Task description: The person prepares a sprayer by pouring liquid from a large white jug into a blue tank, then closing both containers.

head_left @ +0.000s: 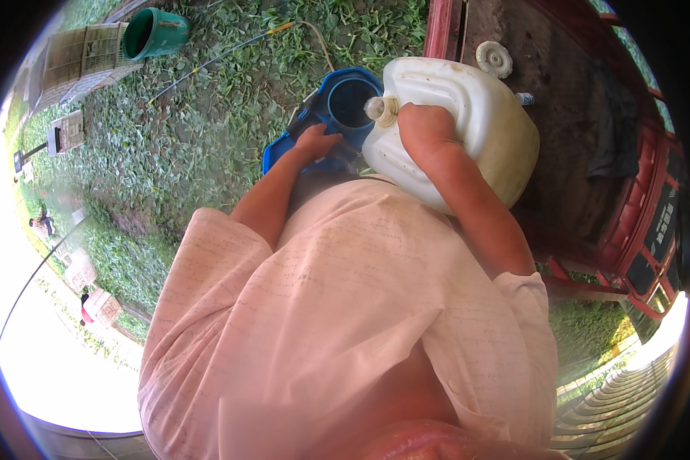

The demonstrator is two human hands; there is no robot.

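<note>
My right hand (431, 132) is closed round the handle of a large white plastic jerrycan (506, 142). The jerrycan lies tilted, its neck pointing left toward a blue plastic tank (272, 156). Something clear and shiny bulges at the jerrycan's mouth (376, 110); whether it is liquid or plastic I cannot tell. Beside the mouth is the dark round opening (350, 102) of the tank. My left hand (317, 143) rests on the tank just below that opening, fingers stretched out. My shirt hides the tank's near part.
At right is a red vehicle's cargo bed (548, 184), holding a round off-white lid (494, 59) and a dark cloth (615, 126). A thin spray lance (222, 61) lies across the leafy ground. A green bucket (169, 34) is next to wire cages (84, 57) at far left.
</note>
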